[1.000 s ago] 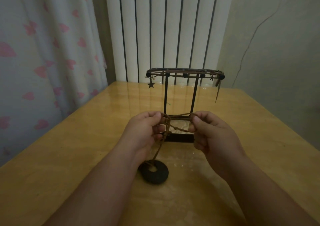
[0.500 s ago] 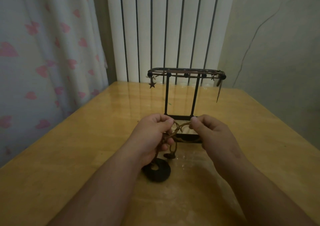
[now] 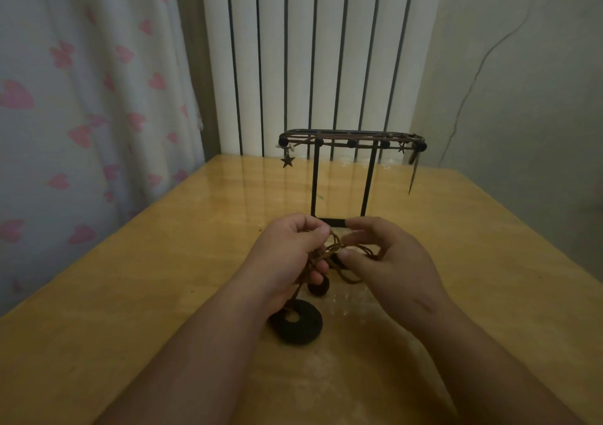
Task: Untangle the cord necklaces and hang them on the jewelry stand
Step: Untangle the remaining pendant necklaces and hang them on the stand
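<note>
The left hand (image 3: 288,256) and right hand (image 3: 393,269) each pinch the tangled brown cord necklaces (image 3: 336,247). The cord looks limp and light, best held where strands cross.

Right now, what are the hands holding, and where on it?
The tangled cord necklaces: left hand and right hand each pinch the brown cords at the knot.

The left hand (image 3: 290,255) and right hand (image 3: 391,261) pinched the tangled brown cords (image 3: 339,247) just in front of the jewelry stand (image 3: 314,183) base. A black ring pendant (image 3: 296,322) lay on the wooden table (image 3: 163,277) under the left wrist, with a smaller dark pendant (image 3: 319,287) just beyond. A star charm (image 3: 287,161) hung from the stand's left end.
</note>
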### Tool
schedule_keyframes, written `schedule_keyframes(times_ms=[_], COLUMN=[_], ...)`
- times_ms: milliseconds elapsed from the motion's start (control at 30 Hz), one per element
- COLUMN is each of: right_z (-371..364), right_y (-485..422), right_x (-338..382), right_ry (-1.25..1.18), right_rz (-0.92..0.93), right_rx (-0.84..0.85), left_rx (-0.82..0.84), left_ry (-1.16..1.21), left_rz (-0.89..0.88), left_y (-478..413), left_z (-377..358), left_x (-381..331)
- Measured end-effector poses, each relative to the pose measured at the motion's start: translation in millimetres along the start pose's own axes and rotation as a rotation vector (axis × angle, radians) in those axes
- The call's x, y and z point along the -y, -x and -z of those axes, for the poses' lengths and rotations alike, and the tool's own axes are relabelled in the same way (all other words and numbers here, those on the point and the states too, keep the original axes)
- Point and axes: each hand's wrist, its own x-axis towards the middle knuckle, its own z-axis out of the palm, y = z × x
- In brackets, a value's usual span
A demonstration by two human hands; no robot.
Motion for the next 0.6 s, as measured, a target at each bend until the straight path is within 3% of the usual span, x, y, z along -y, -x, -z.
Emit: schedule_keyframes(times_ms=[133,300,600], right_z=[1,6,13], right_y=[1,0,-2], right_x=[1,7,8], right_ry=[0.022,-0.438,-0.788], right_rz=[-0.015,-0.204,-0.236], right_rx=[-0.005,-0.052,0.009], left_rx=[-0.018,-0.062,-0.047], left_ry=[-0.033,-0.089,-0.139], left_rz=[0.004,0.012,0.079], left_y=[-1,-1,-1], left_z=[1,2,1], left_x=[0,0,-1])
